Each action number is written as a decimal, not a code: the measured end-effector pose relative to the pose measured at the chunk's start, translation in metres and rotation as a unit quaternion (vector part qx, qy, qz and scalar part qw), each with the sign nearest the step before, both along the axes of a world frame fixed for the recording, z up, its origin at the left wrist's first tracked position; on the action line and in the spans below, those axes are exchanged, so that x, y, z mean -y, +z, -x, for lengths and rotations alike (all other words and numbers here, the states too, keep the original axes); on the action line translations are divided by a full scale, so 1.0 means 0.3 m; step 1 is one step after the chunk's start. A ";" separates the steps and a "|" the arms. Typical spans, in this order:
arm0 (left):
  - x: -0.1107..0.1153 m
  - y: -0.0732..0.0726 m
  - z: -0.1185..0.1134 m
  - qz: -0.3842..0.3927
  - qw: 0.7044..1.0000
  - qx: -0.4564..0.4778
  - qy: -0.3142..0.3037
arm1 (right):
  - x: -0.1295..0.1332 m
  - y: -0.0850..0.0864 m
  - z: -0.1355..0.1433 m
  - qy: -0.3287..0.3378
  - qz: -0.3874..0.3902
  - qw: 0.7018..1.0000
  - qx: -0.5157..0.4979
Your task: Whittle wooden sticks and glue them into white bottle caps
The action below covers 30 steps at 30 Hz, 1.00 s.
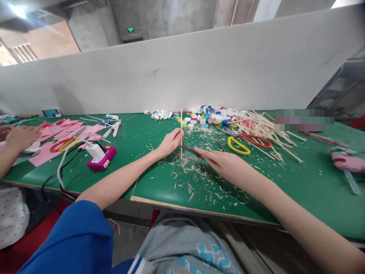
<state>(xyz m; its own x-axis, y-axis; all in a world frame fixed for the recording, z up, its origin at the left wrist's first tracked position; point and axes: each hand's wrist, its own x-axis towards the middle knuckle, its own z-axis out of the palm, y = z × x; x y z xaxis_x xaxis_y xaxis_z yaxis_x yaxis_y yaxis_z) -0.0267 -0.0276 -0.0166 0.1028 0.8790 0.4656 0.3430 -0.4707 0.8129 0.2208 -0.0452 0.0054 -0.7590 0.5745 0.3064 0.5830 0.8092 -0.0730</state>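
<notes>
My left hand [170, 142] grips a thin wooden stick [181, 120] and holds it upright, its lower end resting on the green table [299, 182]. My right hand [222, 161] holds a dark blade [190, 150] whose tip touches the stick near its lower part. Wood shavings [194, 175] lie scattered on the table under and in front of both hands.
Behind lie several plastic bottle caps [205, 116], a heap of sticks [265, 127], yellow-handled [238, 146] and red-handled scissors [256, 140]. At left are pink paper [57, 137], a pink device with white charger [101, 156], and another person's hand [21, 137]. A white partition [182, 72] backs the table.
</notes>
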 end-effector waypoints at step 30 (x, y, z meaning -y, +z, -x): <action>0.006 0.002 0.003 -0.017 1.000 -0.020 0.012 | 0.008 -0.003 0.004 0.002 -0.002 0.999 -0.036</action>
<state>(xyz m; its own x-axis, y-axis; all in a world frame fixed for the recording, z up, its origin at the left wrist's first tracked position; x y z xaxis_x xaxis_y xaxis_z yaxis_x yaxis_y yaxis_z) -0.0275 -0.0293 -0.0161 0.1021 0.8652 0.4909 0.3864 -0.4892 0.7819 0.2195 -0.0477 0.0044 -0.7377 0.5697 0.3623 0.5725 0.8123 -0.1115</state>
